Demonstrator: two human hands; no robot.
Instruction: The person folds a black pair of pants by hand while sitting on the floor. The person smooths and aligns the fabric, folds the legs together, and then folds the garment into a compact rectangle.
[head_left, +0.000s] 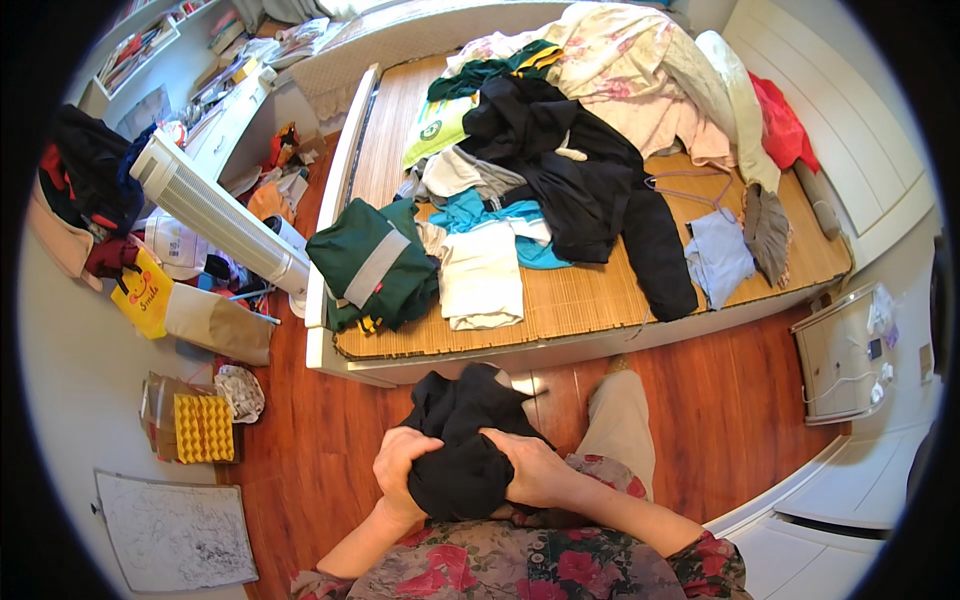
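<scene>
A black garment (465, 472) is bunched up close to my body, in front of the bed. My left hand (403, 469) grips its left side, and my right hand (529, 469) grips the right side. Beyond it on the bed lie a folded dark green garment (349, 247) with a grey band and a folded white garment (480, 277). A large black garment (570, 180) is heaped in the middle, one part stretching towards the bed's front edge. Blue clothing (487, 210) shows partly under the white piece. A light blue cloth (720, 247) rests towards the right.
The bed has a bamboo mat (585, 300) and a white frame (319, 330). A purple hanger (697, 196) lies near floral bedding (622, 52). A white tower fan (217, 210) leans at the left. Paper bags (217, 319), yellow egg trays (204, 427) and a whiteboard (176, 529) line the left wall.
</scene>
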